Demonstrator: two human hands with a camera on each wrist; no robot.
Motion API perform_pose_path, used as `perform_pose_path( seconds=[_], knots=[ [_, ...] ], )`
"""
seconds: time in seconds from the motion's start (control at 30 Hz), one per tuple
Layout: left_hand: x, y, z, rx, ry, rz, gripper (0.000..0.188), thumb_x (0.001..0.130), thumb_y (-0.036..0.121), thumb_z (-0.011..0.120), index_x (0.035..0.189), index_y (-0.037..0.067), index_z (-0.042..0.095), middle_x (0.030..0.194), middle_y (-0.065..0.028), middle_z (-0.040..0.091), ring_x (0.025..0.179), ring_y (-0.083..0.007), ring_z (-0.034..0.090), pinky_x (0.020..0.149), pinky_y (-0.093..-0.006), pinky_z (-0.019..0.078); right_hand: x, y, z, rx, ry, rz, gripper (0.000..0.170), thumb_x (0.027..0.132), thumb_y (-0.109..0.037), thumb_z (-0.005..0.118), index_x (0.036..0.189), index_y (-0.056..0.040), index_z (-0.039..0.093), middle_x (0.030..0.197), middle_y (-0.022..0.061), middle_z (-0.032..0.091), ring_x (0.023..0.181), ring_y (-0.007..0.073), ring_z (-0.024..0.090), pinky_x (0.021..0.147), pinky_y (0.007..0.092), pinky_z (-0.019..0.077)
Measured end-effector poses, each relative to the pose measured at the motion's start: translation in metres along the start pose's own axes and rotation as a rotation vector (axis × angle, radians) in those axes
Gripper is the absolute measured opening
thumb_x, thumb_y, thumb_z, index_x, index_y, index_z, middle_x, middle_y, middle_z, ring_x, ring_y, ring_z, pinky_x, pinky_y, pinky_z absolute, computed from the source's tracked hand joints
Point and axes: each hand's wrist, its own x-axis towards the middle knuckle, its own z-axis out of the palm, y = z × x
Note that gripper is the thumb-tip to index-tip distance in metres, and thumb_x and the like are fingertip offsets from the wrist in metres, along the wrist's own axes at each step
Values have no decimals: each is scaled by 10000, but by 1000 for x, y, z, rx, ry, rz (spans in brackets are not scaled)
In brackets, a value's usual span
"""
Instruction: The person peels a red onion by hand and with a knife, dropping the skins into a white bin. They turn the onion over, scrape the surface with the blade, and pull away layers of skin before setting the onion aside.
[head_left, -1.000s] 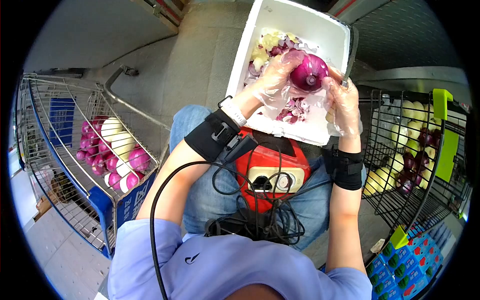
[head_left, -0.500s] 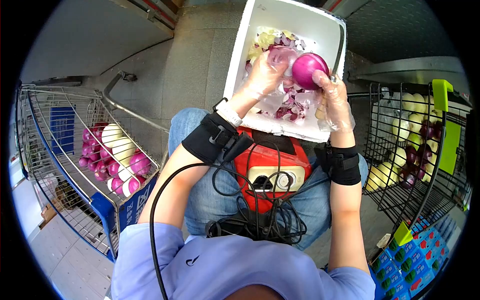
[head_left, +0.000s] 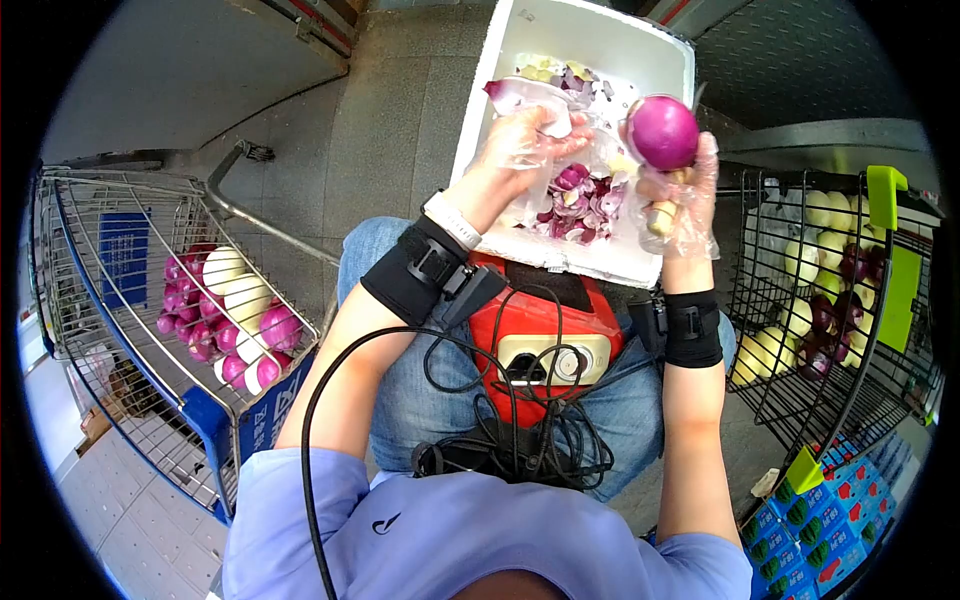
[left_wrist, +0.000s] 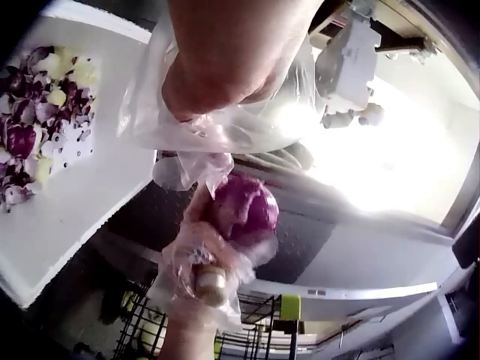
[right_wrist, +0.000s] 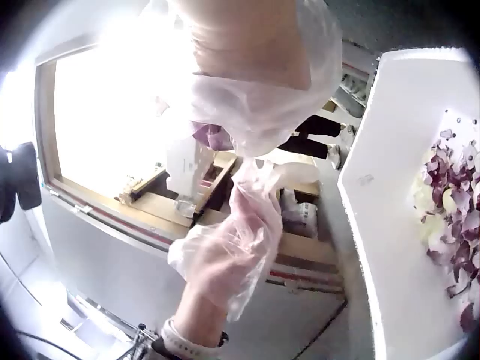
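Observation:
In the head view my left hand [head_left: 518, 158], in a clear plastic glove, has its fingers extended over the white foam box [head_left: 482, 110]. A curved piece of onion skin [head_left: 522, 93] lies against its thumb side. Gloved too, my right hand [head_left: 688, 200] grips a smooth purple onion [head_left: 664, 133] above the box's right edge, with a pale knob-ended handle [head_left: 661, 217] in the palm. The left wrist view shows the same onion [left_wrist: 246, 210] and handle end [left_wrist: 211, 286]. The right wrist view shows my left hand [right_wrist: 234, 251] with straightened fingers.
Purple and yellow peelings [head_left: 580, 208] lie in the box. At the left stands a cart [head_left: 215, 410] holding purple and white onions; at the right, a black wire basket [head_left: 800, 395] holds more. A red stool-like object [head_left: 550, 320] with tangled cables is between the knees.
My left hand has moved left and its fingers have straightened, with a strip of skin away from the onion. My right hand has drawn the onion to the right and turned it.

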Motion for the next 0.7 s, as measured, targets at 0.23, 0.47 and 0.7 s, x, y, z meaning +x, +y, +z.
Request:
perform_pose_path(
  seconds=[0.23,0.47,0.7],
  knots=[
    [-7,-8,10,801,-156,141,945,789,235,714,1464,0,96,1317,-167,449,1021,-212,584,946,-325,447,-17,-6,22,-532,107,-161,489,781,-230,752,1139,40,559,1041,152,630,871,209,654,756,314,571],
    [-23,-9,30,375,-370,-79,728,845,390,670,1384,39,327,1250,-103,519,1102,-186,543,779,-281,499,-14,27,17,-693,101,-337,443,766,-193,786,1102,20,592,893,36,646,648,47,554,533,170,412],
    [-7,-7,12,189,-387,-221,592,899,406,580,1314,17,419,1200,-169,560,983,-285,634,850,-395,557,-21,5,16,-886,119,-229,412,877,-298,652,1136,18,604,1009,70,650,519,44,463,465,180,393]
  ],
)
